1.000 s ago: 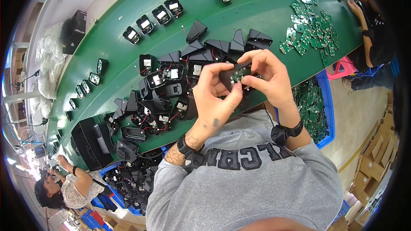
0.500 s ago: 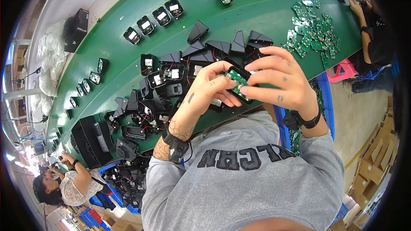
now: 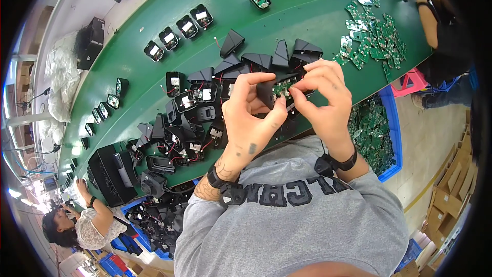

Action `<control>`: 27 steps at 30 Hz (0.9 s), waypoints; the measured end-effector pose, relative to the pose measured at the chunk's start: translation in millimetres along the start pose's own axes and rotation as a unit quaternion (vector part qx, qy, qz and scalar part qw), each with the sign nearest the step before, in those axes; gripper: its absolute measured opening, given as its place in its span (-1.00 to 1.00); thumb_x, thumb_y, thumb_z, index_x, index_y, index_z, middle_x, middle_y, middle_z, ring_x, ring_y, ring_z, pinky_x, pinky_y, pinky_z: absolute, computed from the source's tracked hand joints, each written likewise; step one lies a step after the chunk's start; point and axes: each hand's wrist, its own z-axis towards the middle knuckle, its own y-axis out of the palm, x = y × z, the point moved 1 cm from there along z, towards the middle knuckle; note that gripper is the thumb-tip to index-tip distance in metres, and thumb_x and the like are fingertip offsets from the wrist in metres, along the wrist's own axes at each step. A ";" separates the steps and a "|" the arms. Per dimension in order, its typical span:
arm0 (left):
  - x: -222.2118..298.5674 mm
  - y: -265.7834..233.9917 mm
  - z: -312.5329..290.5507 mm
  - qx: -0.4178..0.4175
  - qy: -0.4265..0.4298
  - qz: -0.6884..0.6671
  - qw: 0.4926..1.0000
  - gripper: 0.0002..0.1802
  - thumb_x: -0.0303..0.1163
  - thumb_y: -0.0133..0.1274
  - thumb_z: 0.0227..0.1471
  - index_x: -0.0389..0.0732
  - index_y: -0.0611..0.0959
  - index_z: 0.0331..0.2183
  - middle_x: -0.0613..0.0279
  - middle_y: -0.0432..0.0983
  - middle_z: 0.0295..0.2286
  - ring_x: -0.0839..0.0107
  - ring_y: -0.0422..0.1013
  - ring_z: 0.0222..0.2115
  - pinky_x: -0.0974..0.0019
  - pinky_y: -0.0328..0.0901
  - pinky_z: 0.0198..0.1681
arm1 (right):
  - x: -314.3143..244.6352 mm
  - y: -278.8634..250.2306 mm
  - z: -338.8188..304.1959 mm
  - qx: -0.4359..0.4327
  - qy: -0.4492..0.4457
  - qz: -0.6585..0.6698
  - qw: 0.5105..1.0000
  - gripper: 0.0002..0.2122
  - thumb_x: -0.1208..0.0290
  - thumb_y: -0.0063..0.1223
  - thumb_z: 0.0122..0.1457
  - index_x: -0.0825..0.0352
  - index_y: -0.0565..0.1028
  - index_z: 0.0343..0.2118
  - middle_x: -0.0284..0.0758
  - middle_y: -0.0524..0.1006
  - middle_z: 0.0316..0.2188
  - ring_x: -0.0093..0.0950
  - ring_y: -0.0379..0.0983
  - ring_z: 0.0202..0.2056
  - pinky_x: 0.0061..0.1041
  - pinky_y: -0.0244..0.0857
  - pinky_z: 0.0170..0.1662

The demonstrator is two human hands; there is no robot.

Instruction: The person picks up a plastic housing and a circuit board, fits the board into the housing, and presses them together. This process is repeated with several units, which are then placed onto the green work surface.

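Observation:
My left hand [image 3: 247, 110] is closed around a small black plastic housing [image 3: 265, 94], thumb below and forefinger along its top. A green circuit board [image 3: 281, 89] shows at the housing's open face, tilted toward the right. At the board's right edge, the thumb and fingertips of my right hand [image 3: 326, 95] are pinched together. Whether the board sits fully inside the housing I cannot tell, since the fingers cover part of it. Just beyond my hands lie several wedge-shaped black housings [image 3: 256, 61] on the green table [image 3: 225, 25].
A heap of loose circuit boards [image 3: 376, 41] lies at the right. Housings with parts and red wires [image 3: 197, 97] crowd the left. Housings stand in a row [image 3: 187, 26] farther back. Blue bins [image 3: 393, 138] hold boards and black parts. Co-workers' arms [image 3: 428, 20] reach in at both sides.
The housing has been tilted, so the board now faces more to the right. My right hand has gone from spread fingers over the board to a pinch at its edge.

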 end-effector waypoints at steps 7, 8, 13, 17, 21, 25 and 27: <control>-13.5 2.0 3.5 0.048 -0.037 -0.015 0.998 -0.64 -0.62 0.12 -0.05 -0.34 0.45 -0.14 0.15 0.52 -0.31 0.53 0.49 -0.36 0.52 0.40 -0.35 | -5.5 0.1 -8.7 -0.055 -0.134 -0.131 0.981 -0.77 0.61 0.19 -0.16 0.37 0.53 -0.34 -0.33 0.47 -0.34 -0.31 0.41 -0.08 -0.08 0.19 0.10; -14.6 0.0 8.5 0.041 -0.050 -0.042 0.997 -0.64 -0.63 0.11 -0.03 -0.34 0.44 -0.14 0.13 0.53 -0.31 0.49 0.50 -0.35 0.49 0.43 -0.34 | -6.8 0.3 -9.9 -0.082 -0.121 -0.131 0.981 -0.73 0.59 0.17 -0.15 0.39 0.53 -0.29 -0.32 0.46 -0.32 -0.31 0.39 -0.05 -0.09 0.17 0.12; -20.1 -23.9 59.1 -0.164 -0.282 -0.018 0.945 -0.58 -0.55 0.09 0.01 -0.36 0.35 -0.08 -0.02 0.55 -0.27 0.25 0.56 -0.37 0.31 0.51 -0.36 | 3.1 -11.9 -15.9 -0.196 -0.157 -0.226 0.941 -0.62 0.55 0.12 -0.15 0.41 0.51 -0.15 -0.31 0.45 -0.25 -0.31 0.37 -0.05 -0.14 0.17 0.14; -12.7 -53.6 128.3 -0.083 -0.042 0.204 0.975 -0.55 -0.48 0.08 0.02 -0.39 0.41 -0.03 -0.02 0.53 -0.23 0.39 0.54 -0.44 0.41 0.43 -0.40 | 40.1 -50.1 3.1 -0.265 0.076 -0.005 0.961 -0.77 0.51 0.10 -0.03 0.29 0.60 -0.26 -0.30 0.54 -0.32 -0.31 0.45 -0.21 -0.36 0.29 -0.05; -18.2 -86.3 209.9 -0.059 0.087 0.494 0.863 -0.55 -0.41 0.12 -0.11 -0.31 0.57 -0.10 -0.14 0.53 -0.23 0.02 0.51 -0.25 0.16 0.40 -0.21 | 117.4 -74.4 14.2 0.024 0.171 -0.210 0.962 -0.80 0.33 0.15 0.06 0.32 0.62 -0.31 -0.25 0.57 -0.34 -0.28 0.45 -0.23 -0.40 0.29 -0.13; -43.5 -67.2 251.1 -0.149 0.035 0.581 0.799 -0.61 -0.39 0.19 -0.18 -0.25 0.65 -0.20 -0.07 0.59 -0.35 0.09 0.52 -0.27 0.16 0.39 -0.17 | 148.5 -75.6 9.6 0.060 0.166 -0.414 0.893 -0.78 0.23 0.19 0.01 0.30 0.62 -0.43 -0.28 0.55 -0.40 -0.23 0.39 -0.24 -0.32 0.27 -0.13; -61.0 -81.5 260.3 -0.114 0.010 0.523 0.845 -0.61 -0.40 0.24 -0.22 -0.23 0.67 -0.23 -0.05 0.60 -0.38 0.13 0.55 -0.33 0.19 0.41 -0.19 | 157.8 -61.7 15.7 0.038 0.136 -0.407 0.902 -0.81 0.26 0.21 -0.02 0.29 0.59 -0.46 -0.29 0.54 -0.42 -0.23 0.38 -0.24 -0.30 0.25 -0.12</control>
